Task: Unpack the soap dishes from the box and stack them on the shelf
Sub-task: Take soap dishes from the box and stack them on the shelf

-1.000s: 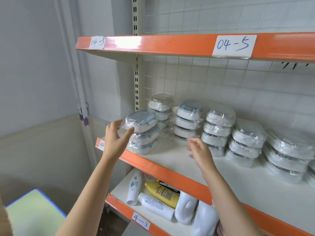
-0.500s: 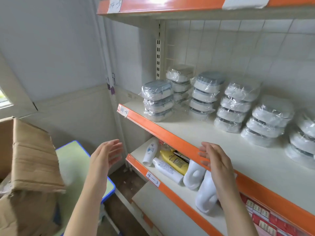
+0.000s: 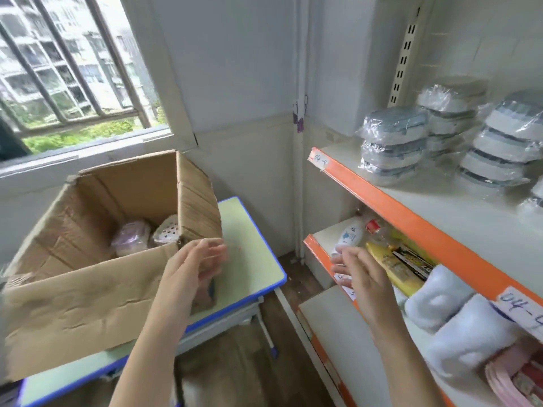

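While both hands' fingers (image 3: pixel 213 254) hover empty, soap dishes (image 3: pixel 393 145) shelved apart

A handwritten paper label (image 3: pixel 521 311) reading "04-4" hangs on the orange shelf edge (image 3: pixel 411 215) at near right; a second label (image 3: pixel 318 158), farther along, is too tilted to read surely.

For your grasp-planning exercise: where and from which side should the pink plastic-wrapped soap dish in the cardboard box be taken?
Come from above through the open top of the brown cardboard box; grip the pink plastic-wrapped soap dish across its sides, since the walls block side access.
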Available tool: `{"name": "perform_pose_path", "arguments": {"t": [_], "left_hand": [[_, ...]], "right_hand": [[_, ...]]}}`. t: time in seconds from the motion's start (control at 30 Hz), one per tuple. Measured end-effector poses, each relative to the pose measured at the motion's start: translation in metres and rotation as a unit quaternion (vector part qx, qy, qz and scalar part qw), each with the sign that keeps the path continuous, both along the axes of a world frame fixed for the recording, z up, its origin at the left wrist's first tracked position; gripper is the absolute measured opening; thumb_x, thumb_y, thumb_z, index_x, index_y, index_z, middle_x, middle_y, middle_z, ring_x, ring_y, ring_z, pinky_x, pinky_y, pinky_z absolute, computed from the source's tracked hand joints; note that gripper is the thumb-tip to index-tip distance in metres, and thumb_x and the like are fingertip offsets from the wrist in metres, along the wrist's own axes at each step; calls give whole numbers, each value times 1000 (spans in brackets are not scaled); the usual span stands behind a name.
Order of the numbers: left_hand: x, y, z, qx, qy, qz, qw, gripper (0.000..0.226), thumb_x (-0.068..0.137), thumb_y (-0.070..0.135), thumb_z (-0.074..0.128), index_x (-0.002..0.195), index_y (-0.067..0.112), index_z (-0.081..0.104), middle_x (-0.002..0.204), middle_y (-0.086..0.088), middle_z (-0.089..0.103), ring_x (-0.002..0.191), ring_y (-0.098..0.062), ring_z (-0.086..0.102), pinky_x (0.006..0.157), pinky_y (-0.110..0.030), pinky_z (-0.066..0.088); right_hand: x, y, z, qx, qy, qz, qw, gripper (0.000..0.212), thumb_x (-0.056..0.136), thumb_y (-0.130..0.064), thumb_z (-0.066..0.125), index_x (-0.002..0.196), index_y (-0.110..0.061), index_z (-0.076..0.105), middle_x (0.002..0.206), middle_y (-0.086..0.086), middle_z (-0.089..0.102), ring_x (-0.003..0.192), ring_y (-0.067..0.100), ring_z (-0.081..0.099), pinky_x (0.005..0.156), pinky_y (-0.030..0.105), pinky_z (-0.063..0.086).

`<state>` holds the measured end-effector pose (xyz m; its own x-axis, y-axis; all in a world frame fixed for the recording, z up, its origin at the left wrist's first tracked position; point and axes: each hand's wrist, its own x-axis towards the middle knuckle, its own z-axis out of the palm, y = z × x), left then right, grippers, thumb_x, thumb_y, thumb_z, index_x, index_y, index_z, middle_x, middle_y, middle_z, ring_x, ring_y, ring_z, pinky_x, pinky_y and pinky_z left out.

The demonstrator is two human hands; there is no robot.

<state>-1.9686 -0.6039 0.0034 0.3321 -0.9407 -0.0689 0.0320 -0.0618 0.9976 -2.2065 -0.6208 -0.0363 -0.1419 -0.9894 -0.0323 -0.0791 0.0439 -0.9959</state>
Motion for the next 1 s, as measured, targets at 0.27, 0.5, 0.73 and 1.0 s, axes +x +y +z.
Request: {"name": "perform_pose_path", "arguments": {"t": [0.27, 0.5, 0.73, 1.0], "left_hand": [[129, 3, 18, -44, -14, 109, 993, 27, 98, 15, 41, 94, 9, 67, 95, -10, 71, 91, -21, 67, 78, -27, 54], [264, -65, 30, -4, -159, 73, 985, 9, 88, 29, 59, 87, 22, 64, 94, -4, 70, 94, -22, 66, 86, -34, 50], [327, -175, -17, 191, -494, -149, 835, 32, 90, 36, 53, 103, 9, 64, 101, -5, 67, 96, -23, 60, 80, -31, 48], [343, -228, -111, 339, -532, -259, 731, 33, 84, 28, 57, 108, 5, 63, 114, -13, 64, 106, -29, 60, 81, -31, 47]], "right_hand": [[135, -47, 24, -34, -28, 110, 993, 16, 87, -35, 51, 87, -28, 65, 89, -4, 69, 87, 11, 65, 79, 29, 49], [291, -119, 61, -104, 100, 225, 964, 19, 94, -36, 45, 95, -28, 62, 92, -8, 67, 92, 9, 62, 89, 36, 49], [413, -206, 41, -38, 372, 351, 858, 32, 94, -33, 47, 121, -17, 53, 113, 1, 60, 101, 15, 54, 77, 23, 40], [442, -270, -49, 123, 517, 372, 761, 22, 90, -22, 46, 71, -12, 52, 87, 10, 56, 88, 25, 49, 62, 27, 41]]}}
